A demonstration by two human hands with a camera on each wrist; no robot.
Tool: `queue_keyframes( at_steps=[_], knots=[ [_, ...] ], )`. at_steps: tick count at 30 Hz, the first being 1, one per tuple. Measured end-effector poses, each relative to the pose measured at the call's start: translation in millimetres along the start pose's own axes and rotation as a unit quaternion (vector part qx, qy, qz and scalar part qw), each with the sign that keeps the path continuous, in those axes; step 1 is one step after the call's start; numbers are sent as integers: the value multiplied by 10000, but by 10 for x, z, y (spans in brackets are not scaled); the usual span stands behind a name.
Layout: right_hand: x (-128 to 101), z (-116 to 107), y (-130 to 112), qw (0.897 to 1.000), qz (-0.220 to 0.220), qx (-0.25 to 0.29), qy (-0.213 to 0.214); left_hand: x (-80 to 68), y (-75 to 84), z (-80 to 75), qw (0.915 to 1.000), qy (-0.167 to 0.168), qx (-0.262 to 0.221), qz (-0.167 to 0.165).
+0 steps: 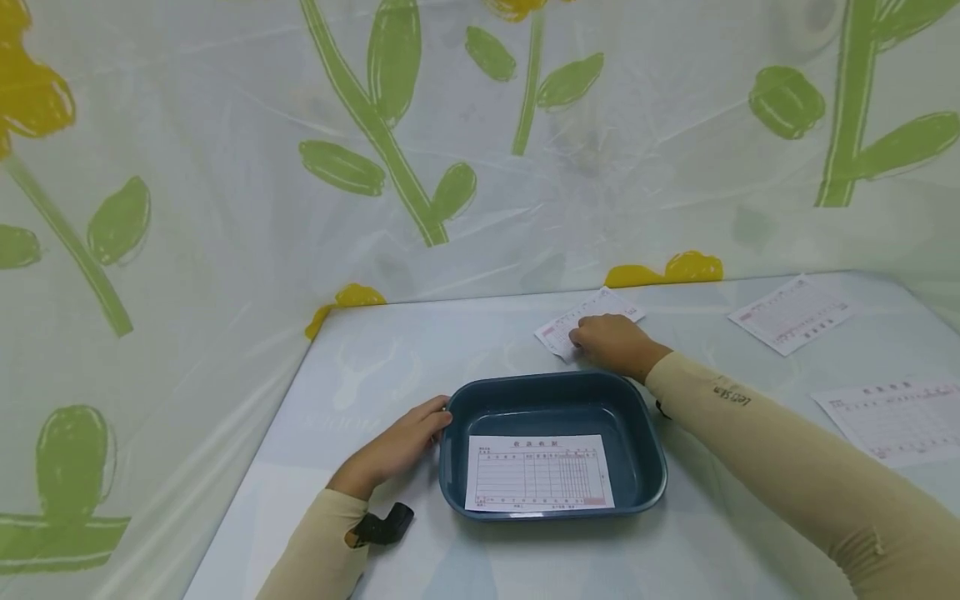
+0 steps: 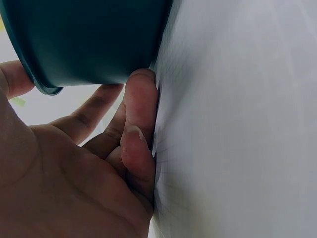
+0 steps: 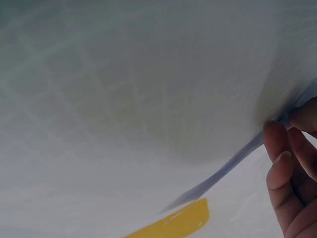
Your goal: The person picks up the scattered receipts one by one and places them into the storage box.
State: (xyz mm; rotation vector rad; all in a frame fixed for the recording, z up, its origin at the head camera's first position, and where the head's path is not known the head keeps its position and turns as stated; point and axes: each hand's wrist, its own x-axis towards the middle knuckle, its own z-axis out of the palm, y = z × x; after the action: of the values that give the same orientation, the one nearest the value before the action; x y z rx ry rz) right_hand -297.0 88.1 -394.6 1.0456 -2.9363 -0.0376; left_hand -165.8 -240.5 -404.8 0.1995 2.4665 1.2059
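A dark blue plastic tray stands on the white-covered table, with a printed receipt slip lying inside against its near side. My left hand holds the tray by its left rim; in the left wrist view the tray's outer wall is above the palm, the lower fingers near the table. Beyond the tray's far right corner, my right hand pinches another receipt slip at its near side. Seen nearly edge-on in the right wrist view, that slip runs into the thumb and fingertips.
Two more printed slips lie to the right, one farther back and one nearer, partly beyond my right forearm. A white curtain with green leaves and yellow flowers hangs behind the table. A black strap is on my left wrist.
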Motion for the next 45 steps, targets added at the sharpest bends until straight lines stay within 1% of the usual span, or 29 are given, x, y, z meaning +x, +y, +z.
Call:
queue_keyframes(
  at_steps=[6, 11, 13, 17, 20, 23, 26, 30, 34, 37, 39, 43, 45],
  knots=[
    [-41, -16, 52, 9999, -35, 82, 77, 2, 12, 4, 10000, -26, 2, -3],
    [-111, -67, 100, 9997, -14, 158, 205, 1, 13, -6, 10000, -37, 43, 72],
    [-150, -88, 112, 9995, 26, 247, 196, 1, 13, -7, 10000, -25, 34, 82],
    [-239, -123, 118, 9982, 180, 566, 126, -5, 7, -7, 10000, -15, -11, 28],
    [-294, -126, 133, 9963, 429, 728, 128, -16, 5, -10, 10000, -11, -30, 30],
    [-338, -130, 158, 9928, 718, 928, 232, -27, 10, -17, 10000, -2, -40, 49],
    [-373, -132, 195, 9850, 1100, 1298, 298, -34, 20, -21, 10000, 14, -43, 52],
    [-419, -128, 265, 9687, 1583, 1868, 411, -37, 34, -16, 10000, 9, -61, 61],
    [-481, -146, 307, 9550, 1787, 2276, 650, -34, 44, -8, 10000, 12, -62, 62],
    [-544, -170, 307, 9466, 1895, 2507, 714, -29, 48, 1, 10000, 5, -58, 58],
    [-590, -188, 300, 9432, 1971, 2580, 709, -25, 50, 7, 10000, -13, -56, 68],
    [-667, -188, 300, 9405, 2039, 2616, 743, -25, 56, 11, 10000, -14, -49, 52],
    [-704, -186, 298, 9371, 2087, 2690, 773, -31, 59, 10, 10000, -7, -36, 38]
  ],
)
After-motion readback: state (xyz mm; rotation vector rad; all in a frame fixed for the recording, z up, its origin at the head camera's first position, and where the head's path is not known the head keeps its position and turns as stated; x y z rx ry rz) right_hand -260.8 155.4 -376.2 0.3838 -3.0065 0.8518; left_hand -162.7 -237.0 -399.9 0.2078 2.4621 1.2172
